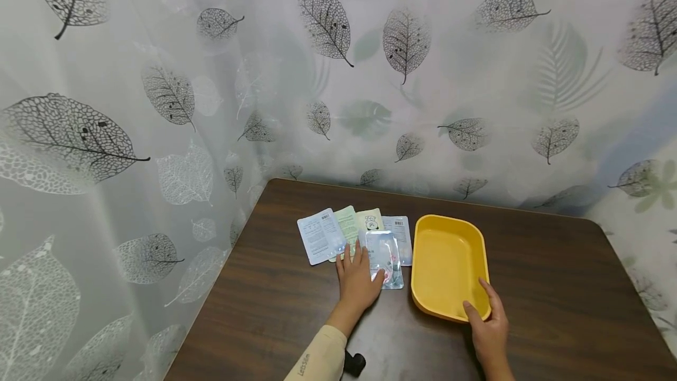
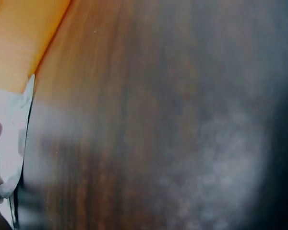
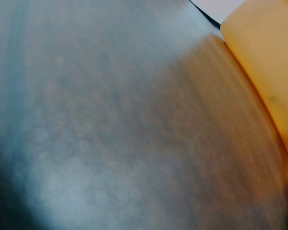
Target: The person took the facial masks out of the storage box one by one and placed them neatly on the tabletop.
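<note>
Several flat face mask packets lie overlapping near the middle of the table in the head view. On top is a shiny silver-blue packet [image 1: 390, 257]; behind it are a pale blue packet [image 1: 319, 235], a green packet [image 1: 346, 219], a cream packet [image 1: 371, 219] with a cartoon animal, and another pale blue packet [image 1: 402, 234]. My left hand [image 1: 358, 284] rests on the pile with fingers spread, the thumb on the silver-blue packet. To the right, my right hand [image 1: 490, 331] grips the near right corner of a yellow plastic tray [image 1: 448, 269], thumb over the rim and fingers along its outer side.
The brown wooden table [image 1: 550, 287] has rounded corners and meets a leaf-printed curtain [image 1: 370, 75] along its back edge. A small black object [image 1: 355, 363] shows beside the left sleeve [image 1: 322, 354]. Inside the tray only its yellow bottom shows.
</note>
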The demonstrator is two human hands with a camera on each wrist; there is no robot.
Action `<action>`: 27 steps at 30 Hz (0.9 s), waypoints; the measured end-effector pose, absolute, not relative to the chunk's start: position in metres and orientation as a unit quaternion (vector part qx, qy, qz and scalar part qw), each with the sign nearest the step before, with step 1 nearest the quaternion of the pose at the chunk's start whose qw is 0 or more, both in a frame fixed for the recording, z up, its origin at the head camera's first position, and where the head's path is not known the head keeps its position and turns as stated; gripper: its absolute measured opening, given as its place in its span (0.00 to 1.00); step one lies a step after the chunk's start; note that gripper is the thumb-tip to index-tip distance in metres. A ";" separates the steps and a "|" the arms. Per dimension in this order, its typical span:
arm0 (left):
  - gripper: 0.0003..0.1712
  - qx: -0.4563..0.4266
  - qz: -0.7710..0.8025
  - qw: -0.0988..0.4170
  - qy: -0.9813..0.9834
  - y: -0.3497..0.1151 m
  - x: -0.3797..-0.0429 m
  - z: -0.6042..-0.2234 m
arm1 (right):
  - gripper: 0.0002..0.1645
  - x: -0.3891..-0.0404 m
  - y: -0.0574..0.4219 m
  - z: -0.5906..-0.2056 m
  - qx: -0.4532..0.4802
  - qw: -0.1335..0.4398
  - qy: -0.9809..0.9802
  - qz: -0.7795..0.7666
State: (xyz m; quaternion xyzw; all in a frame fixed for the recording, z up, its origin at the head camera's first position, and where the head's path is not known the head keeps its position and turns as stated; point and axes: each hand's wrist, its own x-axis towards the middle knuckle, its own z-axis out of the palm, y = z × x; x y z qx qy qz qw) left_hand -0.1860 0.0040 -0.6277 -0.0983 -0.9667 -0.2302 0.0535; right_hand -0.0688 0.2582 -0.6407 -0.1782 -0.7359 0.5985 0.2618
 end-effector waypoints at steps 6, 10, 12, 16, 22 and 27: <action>0.40 -0.103 -0.225 0.050 -0.968 0.001 -0.188 -0.631 | 0.36 -0.072 0.258 -0.640 -0.180 0.257 -0.730 0.607; 0.39 -0.105 -0.226 0.044 -0.968 -0.001 -0.188 -0.632 | 0.37 -0.071 0.257 -0.637 -0.186 0.247 -0.726 0.614; 0.37 -0.107 -0.240 0.049 -0.963 -0.002 -0.188 -0.630 | 0.39 -0.072 0.258 -0.636 -0.186 0.244 -0.714 0.629; 0.33 -0.108 -0.292 0.060 -0.948 -0.005 -0.194 -0.620 | 0.41 -0.073 0.262 -0.632 -0.190 0.248 -0.654 0.689; 0.34 -0.073 -0.435 -0.009 -0.897 -0.017 -0.206 -0.590 | 0.34 -0.068 0.271 -0.620 -0.233 0.275 -0.569 0.739; 0.35 -0.050 -0.504 -0.017 -0.862 -0.024 -0.220 -0.560 | 0.29 -0.077 0.287 -0.583 -0.234 0.330 -0.538 0.740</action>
